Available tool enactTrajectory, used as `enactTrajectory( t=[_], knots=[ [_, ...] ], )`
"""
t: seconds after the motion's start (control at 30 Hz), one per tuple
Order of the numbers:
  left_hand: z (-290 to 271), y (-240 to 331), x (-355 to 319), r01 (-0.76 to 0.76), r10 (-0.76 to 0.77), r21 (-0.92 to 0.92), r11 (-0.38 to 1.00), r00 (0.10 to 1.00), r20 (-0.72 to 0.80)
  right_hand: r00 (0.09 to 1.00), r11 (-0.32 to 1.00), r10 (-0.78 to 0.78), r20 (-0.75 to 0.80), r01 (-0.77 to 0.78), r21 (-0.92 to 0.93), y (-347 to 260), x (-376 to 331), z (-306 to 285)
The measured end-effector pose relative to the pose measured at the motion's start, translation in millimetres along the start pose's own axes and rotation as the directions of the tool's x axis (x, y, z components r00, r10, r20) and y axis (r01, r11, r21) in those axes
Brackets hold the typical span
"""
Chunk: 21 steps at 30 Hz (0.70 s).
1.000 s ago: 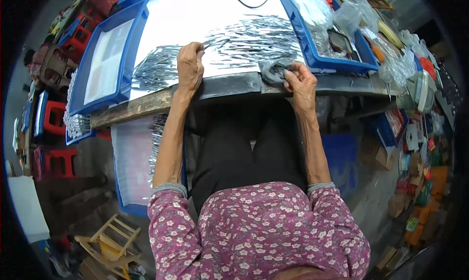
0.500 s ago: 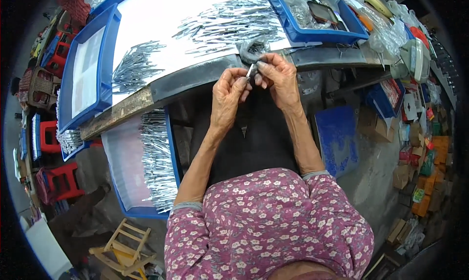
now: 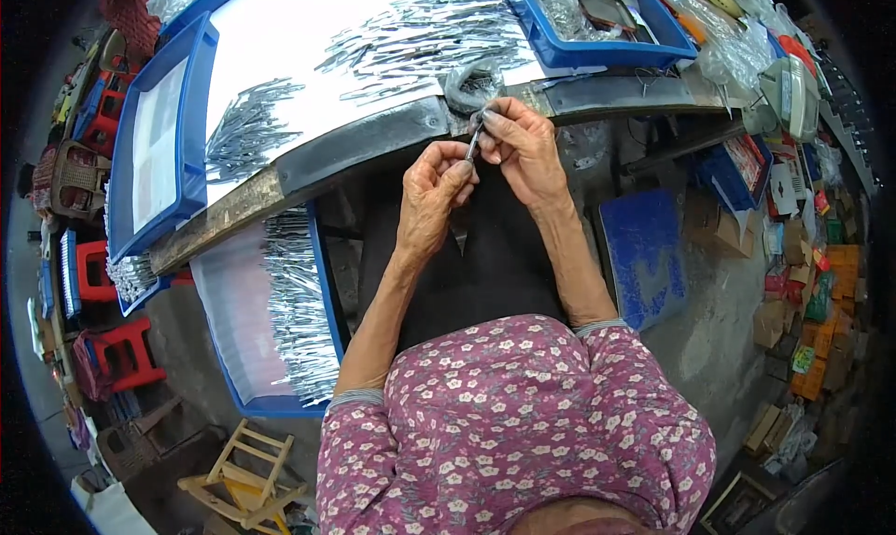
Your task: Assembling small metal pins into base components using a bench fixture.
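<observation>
Left hand: left hand (image 3: 431, 192) pinched shut on the lower end of a thin silvery metal strip (image 3: 473, 145), thumb and fingers closed tight around it.
Right hand: right hand (image 3: 523, 148) closed on the upper end of the same strip, fingertips meeting just above the left hand's pinch.
Strip position: held in the air between both pinches, just in front of the dark worn table edge (image 3: 373, 148), over the black lap cloth (image 3: 485, 264).
Beyond the grip: a dull grey metal ring-shaped piece (image 3: 471, 84) lies on the table just past the right fingertips; farther out, fans of slim shiny metal strips (image 3: 420, 36) spread on the white sheet.
Left of the grip: a second heap of strips (image 3: 245, 134) on the sheet; lower down, a blue plastic tray (image 3: 322, 283) with a long row of bright strips (image 3: 299, 311).
Right of the grip: blue plastic bin (image 3: 597, 50) with clear bags.
Handling judgement: the strip looks thin, springy and sharp-edged; best worked with short pinches close together, wrists steady, pressure on the flats, not the edges.
Textures: strips mirror-bright and smooth; table edge scuffed; cloth matte.
Unclear: exact shape of the strip's tip is too small to tell.
</observation>
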<state>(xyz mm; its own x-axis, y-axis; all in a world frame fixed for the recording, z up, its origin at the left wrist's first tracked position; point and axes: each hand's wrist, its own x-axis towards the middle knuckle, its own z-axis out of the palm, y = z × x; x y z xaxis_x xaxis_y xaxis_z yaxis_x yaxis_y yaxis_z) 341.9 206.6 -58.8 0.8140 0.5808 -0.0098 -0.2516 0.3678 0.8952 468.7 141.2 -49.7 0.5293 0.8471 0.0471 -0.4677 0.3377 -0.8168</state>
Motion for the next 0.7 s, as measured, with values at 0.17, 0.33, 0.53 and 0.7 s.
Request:
enactTrajectory(
  t=[0.17,0.33,0.53,0.7],
  knots=[
    [-2.5,-2.6,-1.3,-0.007,0.007,-0.019,1.0,1.0,-0.006,1.0,1.0,0.01,0.003,-0.01,-0.01,2.1,0.1,0.3],
    [-2.1,-1.7,-3.4,-0.016,0.017,0.039,0.999,1.0,-0.016,0.999,0.999,0.033,-0.009,-0.033,-0.043,4.0,0.3,0.5],
    [-3.5,-2.3,-5.3,-0.012,0.014,0.086,0.996,1.0,-0.023,0.992,0.931,-0.11,-0.06,0.082,-0.355,7.0,-5.8,6.0],
    [-5.4,-5.0,-6.0,0.021,-0.021,0.018,1.0,1.0,-0.008,0.997,0.914,-0.063,-0.045,0.039,-0.405,6.2,-13.4,6.5]
  ],
)
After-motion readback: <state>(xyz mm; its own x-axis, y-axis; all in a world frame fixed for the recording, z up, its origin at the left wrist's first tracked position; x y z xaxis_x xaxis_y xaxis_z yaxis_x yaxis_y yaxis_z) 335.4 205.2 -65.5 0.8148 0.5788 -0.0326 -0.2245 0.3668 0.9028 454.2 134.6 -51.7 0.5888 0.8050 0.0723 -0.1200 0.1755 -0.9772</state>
